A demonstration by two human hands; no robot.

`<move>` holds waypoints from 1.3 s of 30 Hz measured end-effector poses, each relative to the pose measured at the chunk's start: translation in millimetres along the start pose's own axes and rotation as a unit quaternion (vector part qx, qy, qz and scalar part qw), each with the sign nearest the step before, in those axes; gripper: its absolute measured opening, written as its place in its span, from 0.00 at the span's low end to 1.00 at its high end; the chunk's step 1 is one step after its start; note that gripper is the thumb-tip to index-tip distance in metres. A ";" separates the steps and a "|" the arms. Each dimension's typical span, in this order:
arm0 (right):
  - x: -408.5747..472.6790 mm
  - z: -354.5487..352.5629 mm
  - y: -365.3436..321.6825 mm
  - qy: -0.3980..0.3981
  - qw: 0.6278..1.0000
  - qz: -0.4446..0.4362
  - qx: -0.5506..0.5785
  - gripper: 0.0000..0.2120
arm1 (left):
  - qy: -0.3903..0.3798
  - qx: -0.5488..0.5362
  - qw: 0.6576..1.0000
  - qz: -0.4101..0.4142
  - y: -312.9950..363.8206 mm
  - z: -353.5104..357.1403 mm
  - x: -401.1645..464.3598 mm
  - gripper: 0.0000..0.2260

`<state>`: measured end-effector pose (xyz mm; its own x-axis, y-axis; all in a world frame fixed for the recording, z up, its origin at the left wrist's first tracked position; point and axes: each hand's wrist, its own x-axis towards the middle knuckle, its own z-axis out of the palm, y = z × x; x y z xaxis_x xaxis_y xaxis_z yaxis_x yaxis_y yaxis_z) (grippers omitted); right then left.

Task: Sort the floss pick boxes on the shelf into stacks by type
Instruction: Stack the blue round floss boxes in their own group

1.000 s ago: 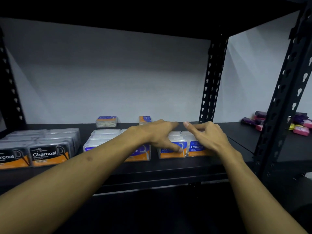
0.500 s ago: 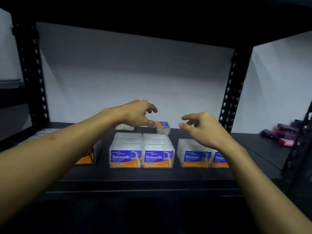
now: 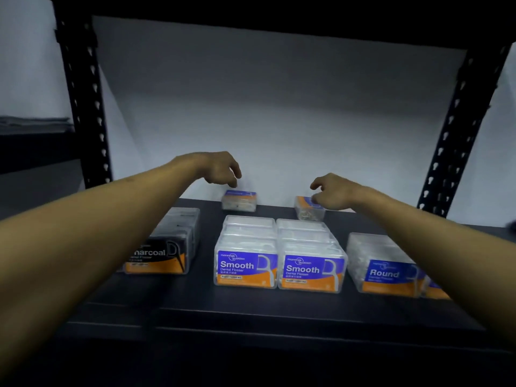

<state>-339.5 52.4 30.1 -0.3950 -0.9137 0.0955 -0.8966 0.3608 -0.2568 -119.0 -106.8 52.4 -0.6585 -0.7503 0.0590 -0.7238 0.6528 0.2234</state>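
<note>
Both hands have reached deeper into the shelf (image 3: 251, 311). Left hand (image 3: 220, 170) hovers, fingers loosely curled, just above a rear box (image 3: 239, 201). Right hand (image 3: 332, 192) touches another box (image 3: 308, 210); whether its fingers grip, I cannot tell.

The shelf board (image 3: 251, 311) is dark and matt, with a smooth, flat look. Rising from it, the perforated uprights (image 3: 458, 113) look like black painted metal. On the shelf board, the Smooth boxes (image 3: 279, 261) and the Round box (image 3: 382, 263) are clear glossy plastic with smooth printed labels; left of them, the Charcoal box (image 3: 170, 244) is clear plastic over dark contents. Behind the shelf board, the wall (image 3: 265, 107) is plain and matt.
</note>
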 end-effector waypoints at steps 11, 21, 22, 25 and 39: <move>43.2 22.3 10.6 -0.055 0.998 0.000 0.010 0.21 | -0.037 0.091 0.995 -0.028 1.5 38.9 46.3 0.25; 18.4 16.9 13.4 -0.071 0.984 0.035 0.158 0.27 | -0.058 0.011 0.998 -0.038 3.9 40.8 36.4 0.24; 16.5 16.4 11.5 -0.079 0.983 0.048 0.161 0.29 | -0.059 0.009 0.998 -0.032 5.2 40.0 33.8 0.25; 9.2 14.5 -0.6 -0.089 0.984 0.056 0.141 0.35 | -0.056 0.016 0.998 -0.008 7.1 39.3 28.3 0.23; -47.1 -53.7 35.6 0.155 0.891 0.015 0.426 0.18 | 0.100 -0.278 0.950 0.106 52.3 -21.1 -40.9 0.22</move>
<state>-363.6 118.4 68.2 -0.5708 -0.7632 0.3028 -0.4586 -0.0096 -0.8886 -125.6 -44.1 82.3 -0.6850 -0.6491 0.3308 -0.3226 0.6774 0.6611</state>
